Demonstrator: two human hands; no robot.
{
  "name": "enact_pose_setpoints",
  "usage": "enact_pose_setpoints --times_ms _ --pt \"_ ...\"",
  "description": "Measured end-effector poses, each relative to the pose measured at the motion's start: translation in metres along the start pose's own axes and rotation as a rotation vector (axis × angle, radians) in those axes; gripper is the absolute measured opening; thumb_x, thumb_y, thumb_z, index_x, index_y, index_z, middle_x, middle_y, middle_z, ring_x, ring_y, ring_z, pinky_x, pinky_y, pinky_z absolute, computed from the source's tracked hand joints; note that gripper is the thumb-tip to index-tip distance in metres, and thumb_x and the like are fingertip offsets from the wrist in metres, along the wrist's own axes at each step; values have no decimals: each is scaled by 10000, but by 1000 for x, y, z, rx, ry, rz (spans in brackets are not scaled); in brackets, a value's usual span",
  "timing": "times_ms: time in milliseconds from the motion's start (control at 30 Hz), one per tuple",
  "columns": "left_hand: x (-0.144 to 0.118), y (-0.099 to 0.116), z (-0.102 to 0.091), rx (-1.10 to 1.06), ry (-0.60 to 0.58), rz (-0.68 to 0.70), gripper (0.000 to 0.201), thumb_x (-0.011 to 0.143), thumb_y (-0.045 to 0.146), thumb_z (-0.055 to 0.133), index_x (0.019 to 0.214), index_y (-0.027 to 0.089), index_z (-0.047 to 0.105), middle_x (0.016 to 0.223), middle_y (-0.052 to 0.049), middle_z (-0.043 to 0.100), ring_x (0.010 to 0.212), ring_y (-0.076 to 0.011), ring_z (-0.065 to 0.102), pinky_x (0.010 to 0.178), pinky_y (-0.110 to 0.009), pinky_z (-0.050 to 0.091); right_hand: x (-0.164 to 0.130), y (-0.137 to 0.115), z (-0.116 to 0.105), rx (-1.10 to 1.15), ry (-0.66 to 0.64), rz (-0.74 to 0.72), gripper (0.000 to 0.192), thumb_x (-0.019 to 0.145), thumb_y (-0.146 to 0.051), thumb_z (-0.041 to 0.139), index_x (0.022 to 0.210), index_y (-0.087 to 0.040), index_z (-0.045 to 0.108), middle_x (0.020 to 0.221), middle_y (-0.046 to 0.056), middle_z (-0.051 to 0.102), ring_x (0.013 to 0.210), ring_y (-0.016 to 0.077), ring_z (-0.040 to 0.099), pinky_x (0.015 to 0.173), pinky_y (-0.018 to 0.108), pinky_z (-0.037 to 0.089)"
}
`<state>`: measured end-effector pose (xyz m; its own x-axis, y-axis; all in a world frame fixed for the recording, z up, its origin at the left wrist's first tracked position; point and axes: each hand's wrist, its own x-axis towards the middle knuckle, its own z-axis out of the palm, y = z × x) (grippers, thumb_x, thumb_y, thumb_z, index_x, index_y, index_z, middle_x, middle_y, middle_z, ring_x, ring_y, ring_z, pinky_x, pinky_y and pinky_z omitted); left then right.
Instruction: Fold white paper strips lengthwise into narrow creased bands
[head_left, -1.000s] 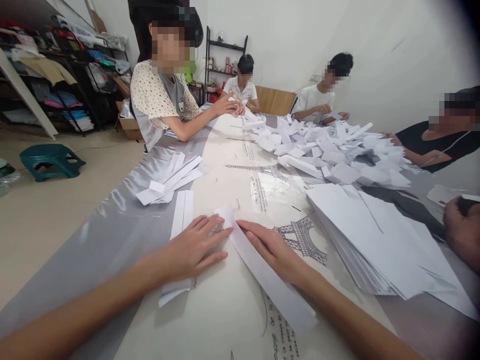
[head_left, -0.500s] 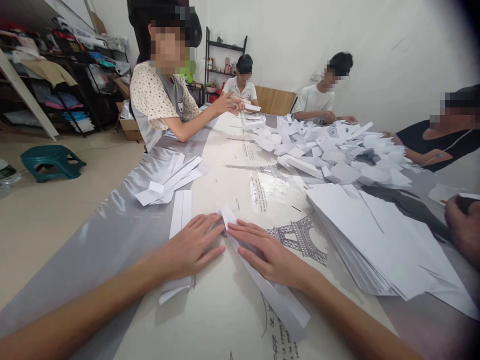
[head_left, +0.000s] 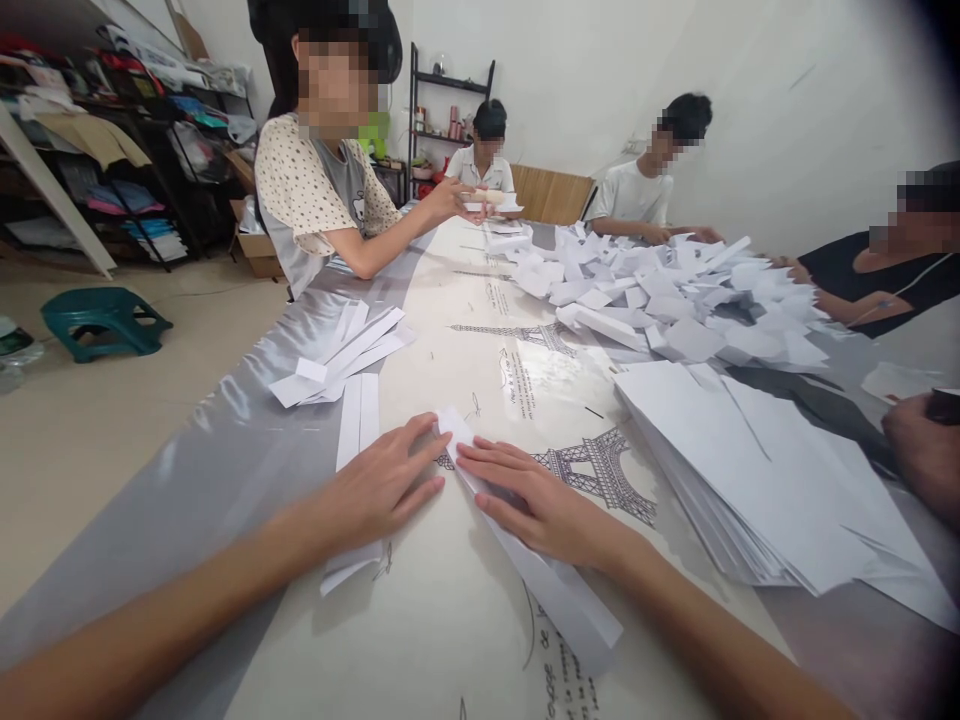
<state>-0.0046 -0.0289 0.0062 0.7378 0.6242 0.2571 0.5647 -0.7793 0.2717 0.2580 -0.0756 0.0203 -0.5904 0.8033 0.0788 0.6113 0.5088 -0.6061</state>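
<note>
A long folded strip of white paper (head_left: pixel 559 590) lies slantwise on the table in front of me. My right hand (head_left: pixel 536 495) rests flat along its upper half, fingers stretched out over the paper and thumb spread at its edge. At the strip's far end, my left hand (head_left: pixel 379 490) touches the paper with its index and middle fingertips. Its fingers are apart, and the thumb lies off the strip. Partly under my left hand and wrist is another folded paper strip (head_left: pixel 360 415), whose near end shows below the wrist.
Several paper strips (head_left: pixel 337 360) lie at the left. A stack of white sheets (head_left: pixel 757 470) sits right, with a heap of folded paper (head_left: pixel 660 295) beyond. Several people sit around the table; one person's hand (head_left: pixel 926 450) is at the right edge. A green stool (head_left: pixel 105 320) stands on the floor.
The left fingertips have shifted onto the strip's far end, the middle finger now over the paper. My right hand stays nearly in place. The person at the left has moved their hands slightly.
</note>
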Motion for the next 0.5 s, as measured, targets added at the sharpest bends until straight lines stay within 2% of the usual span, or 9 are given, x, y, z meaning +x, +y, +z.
enact_pose_setpoints --times_ms 100,267,500 --pt "0 0 0 5 -25 -22 453 1089 422 355 1491 232 442 1529 -151 383 1391 -313 480 1106 -465 473 0 2 0 -6 13 -26 500 1066 -408 461 1554 -312 416 1615 -4 397 1538 238 286 1257 547 293" --pt "1 4 -3 -31 -31 -37 432 1080 425 375 1457 247 488 1583 -132 304 1385 -312 492 1100 -450 494 0 4 0 -16 22 -57 496 1058 -385 485 1546 -323 427 1605 0 413 1533 248 300 1244 564 309" --pt "0 8 -4 -19 -16 -41 435 1087 392 343 1471 222 457 1566 -141 348 1263 -274 595 1031 -404 536 1 4 0 -26 19 -51 492 1044 -380 507 1526 -293 469 1601 12 419 1531 249 305 1245 549 308"
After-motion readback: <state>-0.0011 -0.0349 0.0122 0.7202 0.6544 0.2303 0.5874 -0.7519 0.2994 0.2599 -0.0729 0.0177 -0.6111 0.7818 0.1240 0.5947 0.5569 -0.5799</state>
